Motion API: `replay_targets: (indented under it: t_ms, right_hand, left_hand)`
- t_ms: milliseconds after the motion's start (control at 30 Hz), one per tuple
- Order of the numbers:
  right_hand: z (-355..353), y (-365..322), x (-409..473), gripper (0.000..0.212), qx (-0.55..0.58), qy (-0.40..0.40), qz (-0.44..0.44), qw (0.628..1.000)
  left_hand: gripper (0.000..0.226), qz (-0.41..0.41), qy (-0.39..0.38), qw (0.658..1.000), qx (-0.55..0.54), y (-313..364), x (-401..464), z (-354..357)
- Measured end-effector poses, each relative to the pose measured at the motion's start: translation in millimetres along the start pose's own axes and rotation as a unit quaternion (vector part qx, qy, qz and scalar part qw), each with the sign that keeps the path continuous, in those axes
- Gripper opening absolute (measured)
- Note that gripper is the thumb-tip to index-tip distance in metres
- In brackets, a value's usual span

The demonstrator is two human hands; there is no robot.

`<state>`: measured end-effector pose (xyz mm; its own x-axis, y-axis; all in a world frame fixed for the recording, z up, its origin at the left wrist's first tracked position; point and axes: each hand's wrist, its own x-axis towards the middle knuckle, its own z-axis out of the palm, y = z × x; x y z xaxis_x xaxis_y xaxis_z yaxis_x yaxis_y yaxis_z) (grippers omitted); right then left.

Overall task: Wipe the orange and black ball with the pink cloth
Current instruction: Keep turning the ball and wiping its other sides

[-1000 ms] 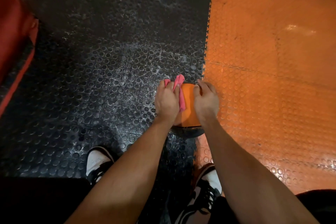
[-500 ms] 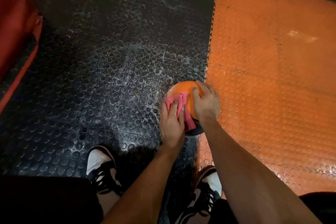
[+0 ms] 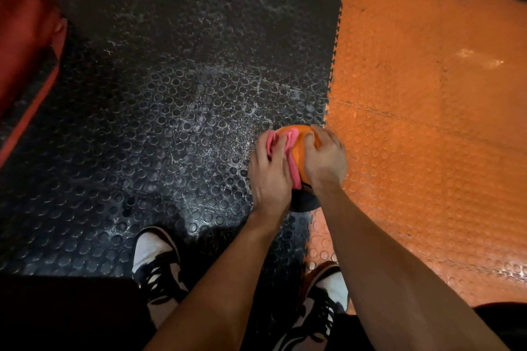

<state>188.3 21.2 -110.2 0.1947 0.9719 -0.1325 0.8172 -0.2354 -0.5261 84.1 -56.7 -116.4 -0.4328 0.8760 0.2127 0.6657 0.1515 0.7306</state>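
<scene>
The round orange and black ball [image 3: 302, 151] rests on the floor at the seam where the black studded rubber mat [image 3: 159, 111] meets the orange studded rubber mat [image 3: 427, 122]. The left hand [image 3: 269, 172] pinches the crumpled pink cloth [image 3: 281, 141], fingers curled, pressing it against the ball's left side for wiping contact. The right hand [image 3: 325, 155] cups the ball's right side, fingers curved round it, probably to stop rolling.

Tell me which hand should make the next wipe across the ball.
Left. The left hand already holds the pink cloth against the ball. The right hand grips the ball's orange top bare, so it is probably best left steadying it.
</scene>
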Motion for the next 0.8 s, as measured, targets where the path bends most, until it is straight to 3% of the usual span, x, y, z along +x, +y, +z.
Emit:
replay_targets:
  t_ms: [300,433,567,800]
  right_hand:
    - [0.5,7.7,6.8,0.058,0.031,0.011,0.010,0.999]
    - [-4.6,8.0,8.1,0.058,0.040,0.011,0.019,0.999]
    - [-5.2,7.0,5.7,0.059,0.037,0.017,0.012,0.999]
    - [-4.1,5.7,-5.6,0.064,0.007,0.017,0.000,1.000]
  left_hand:
    - [0.063,0.024,-0.086,0.996,-0.002,6.5,-34.4,-16.5]
    - [0.045,-0.069,-0.070,0.989,-0.113,7.5,-58.0,-18.6]
    - [0.046,-0.092,-0.025,0.980,-0.174,-1.0,-69.8,-19.3]
    - [0.031,-0.132,-0.028,0.981,-0.142,1.2,18.1,-18.7]
